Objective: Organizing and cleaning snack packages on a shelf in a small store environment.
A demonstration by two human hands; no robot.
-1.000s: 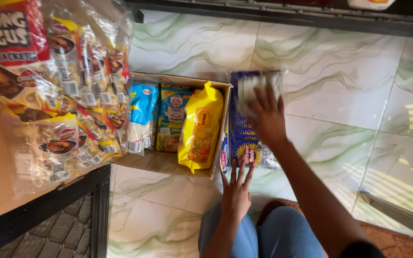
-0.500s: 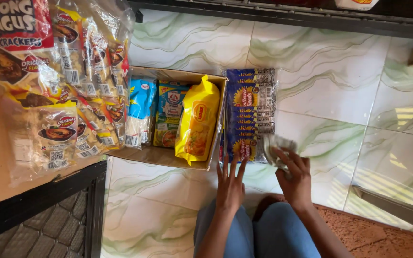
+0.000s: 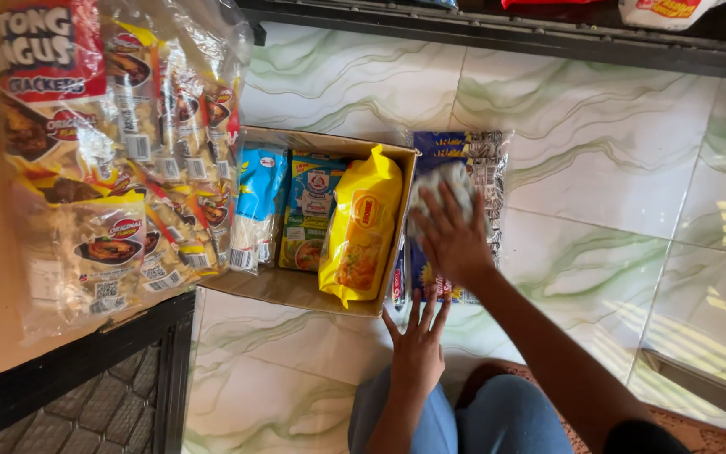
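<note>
Marble floor: pale green-veined tiles, everything sits on it.
Hanging snack bundle: crowds the left.
Cardboard box: open, holding a yellow packet and blue packets.
Blue wrapped pack: flat, just beside the box.
Right hand: presses a crumpled cloth on the pack; firm, even strokes suit best.
Left hand: fingers spread, flat on tile, holding nothing.

Hanging cracker packs, marbled floor tiles

Right hand moved from lower right of frame back up to centre, pressing crinkled pale plastic packet onto blue printed multipack beside box.
</note>
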